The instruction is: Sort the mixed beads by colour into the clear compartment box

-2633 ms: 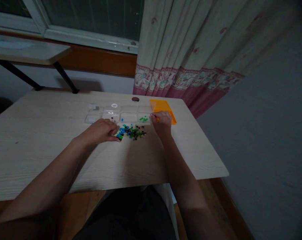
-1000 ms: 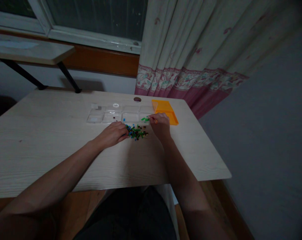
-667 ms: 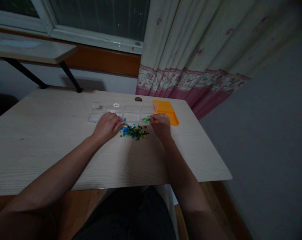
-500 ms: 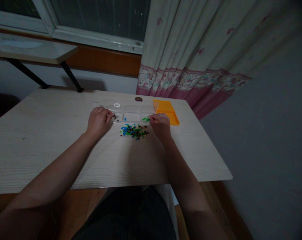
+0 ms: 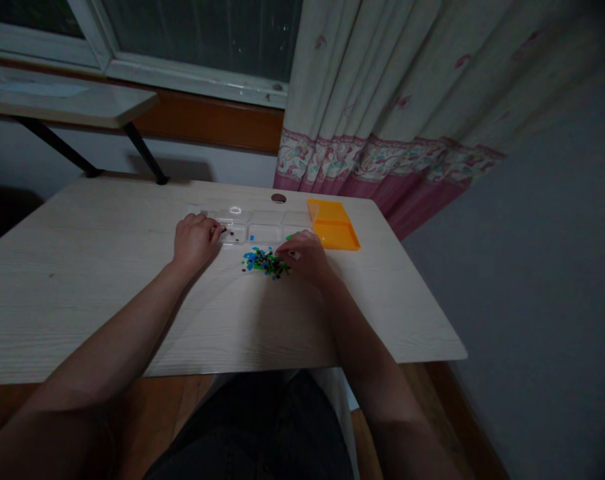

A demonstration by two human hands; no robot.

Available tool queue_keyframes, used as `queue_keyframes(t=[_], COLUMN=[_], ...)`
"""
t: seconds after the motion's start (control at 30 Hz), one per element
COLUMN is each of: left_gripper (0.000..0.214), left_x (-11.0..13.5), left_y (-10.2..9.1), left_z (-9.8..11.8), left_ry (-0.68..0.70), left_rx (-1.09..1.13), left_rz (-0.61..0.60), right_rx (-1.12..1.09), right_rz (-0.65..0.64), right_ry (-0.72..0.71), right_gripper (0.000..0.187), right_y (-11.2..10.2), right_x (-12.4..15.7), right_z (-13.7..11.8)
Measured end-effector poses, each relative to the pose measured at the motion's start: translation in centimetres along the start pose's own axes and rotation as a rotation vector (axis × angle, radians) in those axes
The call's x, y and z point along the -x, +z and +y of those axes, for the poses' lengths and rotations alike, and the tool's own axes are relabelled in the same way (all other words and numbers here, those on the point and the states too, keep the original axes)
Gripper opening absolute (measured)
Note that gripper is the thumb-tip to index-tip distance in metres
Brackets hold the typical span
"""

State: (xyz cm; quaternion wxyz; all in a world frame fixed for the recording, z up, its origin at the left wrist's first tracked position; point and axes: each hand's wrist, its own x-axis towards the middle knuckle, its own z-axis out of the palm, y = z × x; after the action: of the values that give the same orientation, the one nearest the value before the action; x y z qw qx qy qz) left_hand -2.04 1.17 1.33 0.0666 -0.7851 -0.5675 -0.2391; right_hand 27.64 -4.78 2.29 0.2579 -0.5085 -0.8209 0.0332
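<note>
My R hand [image 5: 306,258]: fingers curled, can't confirm any pc. gripped. Mixed-colour pile [image 5: 261,261] immed. left of its fingertips, long axis approx. L–R; R hand nearer. My L hand [image 5: 195,240]: fingers bent, grip unconfirmed, at clear tray's [image 5: 265,233] L part, farther off.

The pale wood-grain bench [image 5: 207,327] is scattered with small blue, green and dark pieces [image 5: 262,262]; beyond them are set a clear compartmented tray [image 5: 266,233] and an orange box [image 5: 339,235].
</note>
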Motion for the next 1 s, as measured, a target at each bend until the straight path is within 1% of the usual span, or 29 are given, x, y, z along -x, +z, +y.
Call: queue_keyframes(t=[0.07, 0.13, 0.33, 0.43, 0.53, 0.63, 0.7, 0.77, 0.9, 1.0], left_gripper=[0.037, 0.036, 0.033, 0.032, 0.031, 0.028, 0.025, 0.023, 0.021, 0.02], left_x=[0.0, 0.1, 0.2, 0.3, 0.5, 0.9, 1.1, 1.3, 1.4, 1.4], left_y=[0.0, 0.0, 0.1, -0.3, -1.0, -1.4, -1.5, -1.4, -1.1, -1.1], left_z=[0.1, 0.1, 0.2, 0.9, 1.8, 2.8, 3.2, 3.4, 3.4, 3.3], left_ry=[0.003, 0.012, 0.058, 0.137, 0.29, 0.489, 0.583, 0.622, 0.625, 0.622], left_rx=[-0.003, -0.004, 0.038, 0.092, 0.185, 0.28, 0.321, 0.334, 0.318, 0.309], left_rz=[0.009, 0.027, 0.093, 0.095, 0.03, -0.118, -0.204, -0.246, -0.262, -0.27], right_rx=[-0.038, -0.06, -0.042, 0.005, 0.032, 0.054, 0.063, 0.068, 0.076, 0.092], right_rz=[-0.084, -0.123, -0.213, -0.225, -0.219, -0.213, -0.205, -0.194, -0.191, -0.202], right_ry=[-0.078, -0.116, -0.135, -0.127, -0.133, -0.121, -0.112, -0.105, -0.088, -0.077], right_gripper=[0.012, 0.012, 0.014, 0.015, 0.016, 0.016, 0.017, 0.017, 0.015, 0.018], right_y=[0.1, 0.4, 0.9, 1.1, 1.4, 1.7, 2.0, 2.2, 2.3, 2.2], right_x=[-0.1, 0.0, -0.1, -0.1, 0.0, 0.1, 0.2, 0.3, 0.3, 0.3], right_z=[-0.6, -1.1, -2.4, -3.0, -3.5, -3.7, -3.8, -3.9, -4.1, -4.2])
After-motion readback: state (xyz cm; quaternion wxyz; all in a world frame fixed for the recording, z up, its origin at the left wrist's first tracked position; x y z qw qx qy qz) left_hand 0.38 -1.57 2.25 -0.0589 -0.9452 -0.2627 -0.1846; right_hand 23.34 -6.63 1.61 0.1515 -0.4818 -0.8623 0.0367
